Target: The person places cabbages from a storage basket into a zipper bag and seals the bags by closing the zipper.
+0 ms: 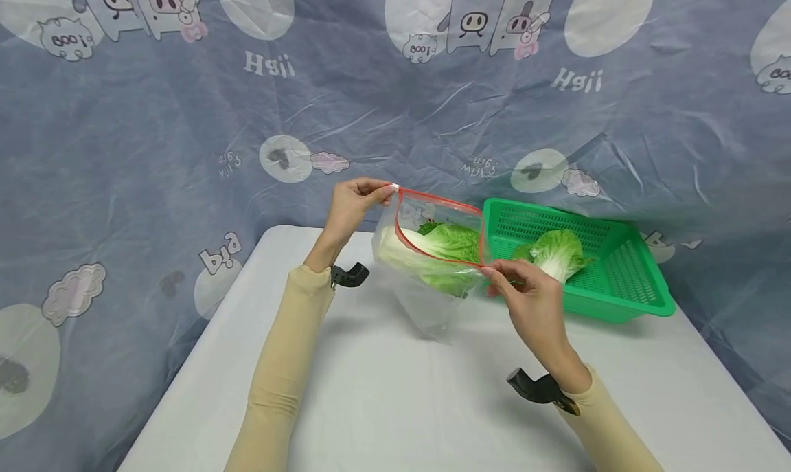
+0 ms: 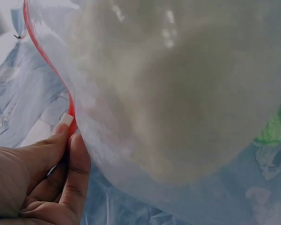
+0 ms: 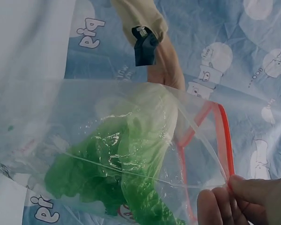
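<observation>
A clear zip bag [image 1: 426, 314] with a red zip edge hangs between both hands, its mouth spread apart. Inside it lies a head of leafy lettuce [image 1: 454, 242], pale stem toward the left and green leaves toward the right. My left hand [image 1: 351, 209] pinches the bag's left corner by a small white slider [image 2: 66, 119]. At the right corner, my right hand [image 1: 531, 304] pinches the red edge between thumb and fingers, which the right wrist view also shows. In the left wrist view the lettuce is blurred behind the plastic.
A green plastic basket [image 1: 618, 300] stands at the back right of the white table [image 1: 395, 403], with another leafy lettuce [image 1: 559, 252] in it. Behind the table hangs a grey-blue printed curtain [image 1: 383, 101]. Each wrist wears a black camera mount [image 1: 536, 387].
</observation>
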`<state>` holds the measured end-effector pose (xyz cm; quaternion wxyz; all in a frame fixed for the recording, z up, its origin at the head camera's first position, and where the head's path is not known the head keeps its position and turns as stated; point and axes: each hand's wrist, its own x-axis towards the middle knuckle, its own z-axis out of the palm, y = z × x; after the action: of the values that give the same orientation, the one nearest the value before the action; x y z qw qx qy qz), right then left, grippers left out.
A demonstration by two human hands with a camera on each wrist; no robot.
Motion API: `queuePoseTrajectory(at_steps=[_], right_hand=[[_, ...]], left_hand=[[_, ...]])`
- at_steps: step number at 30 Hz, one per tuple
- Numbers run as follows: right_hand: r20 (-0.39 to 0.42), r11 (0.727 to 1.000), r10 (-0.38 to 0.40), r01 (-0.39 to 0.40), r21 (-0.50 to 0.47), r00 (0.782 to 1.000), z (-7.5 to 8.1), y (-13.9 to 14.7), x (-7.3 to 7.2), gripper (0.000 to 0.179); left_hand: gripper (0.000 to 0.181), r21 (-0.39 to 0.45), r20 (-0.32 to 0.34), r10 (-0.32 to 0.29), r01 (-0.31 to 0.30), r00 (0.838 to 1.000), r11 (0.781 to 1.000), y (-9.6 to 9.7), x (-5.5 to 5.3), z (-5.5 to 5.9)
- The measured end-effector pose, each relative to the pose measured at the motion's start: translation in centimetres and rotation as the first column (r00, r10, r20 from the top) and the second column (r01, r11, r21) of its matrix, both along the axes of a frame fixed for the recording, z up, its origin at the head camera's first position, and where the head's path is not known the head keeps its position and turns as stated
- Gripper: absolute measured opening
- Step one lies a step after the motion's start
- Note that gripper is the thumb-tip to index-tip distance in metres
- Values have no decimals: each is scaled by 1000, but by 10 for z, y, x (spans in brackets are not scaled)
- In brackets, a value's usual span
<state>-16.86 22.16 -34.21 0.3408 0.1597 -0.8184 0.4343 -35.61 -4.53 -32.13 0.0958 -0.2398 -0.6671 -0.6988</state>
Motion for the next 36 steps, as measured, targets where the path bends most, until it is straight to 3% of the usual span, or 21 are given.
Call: queuePoseTrajectory(at_steps=[5, 8, 14, 21, 26, 32, 36], right_hand=[[-38, 1000, -22, 23, 20, 999, 4, 2, 4, 8], [-67, 998, -24, 28, 55, 997, -1, 9, 0, 11], [-73, 990, 44, -34, 138, 996, 0, 12, -1, 10], [-17, 923, 209, -191, 334, 978, -2, 21, -5, 17], [-57, 907, 247, -210, 366, 967, -4, 24, -10, 19], [-94, 907, 239, -188, 378, 966, -2, 28, -16, 34], [-78, 906, 234, -188, 380, 969, -1, 29, -19, 29]], left_hand=[[27, 7, 0, -24, 24, 1000, 1000, 1, 0, 2], [26, 8, -9, -25, 25, 1000, 1000, 2, 0, 2], [28, -16, 9, -22, 22, 1000, 1000, 7, 0, 2], [26, -22, 46, -24, 25, 999, 999, 9, 2, 3], [22, -35, 48, -27, 28, 999, 999, 6, 13, 10], [25, -37, 54, -33, 35, 998, 999, 4, 4, 3], [25, -40, 42, -49, 51, 998, 998, 4, -1, -3]])
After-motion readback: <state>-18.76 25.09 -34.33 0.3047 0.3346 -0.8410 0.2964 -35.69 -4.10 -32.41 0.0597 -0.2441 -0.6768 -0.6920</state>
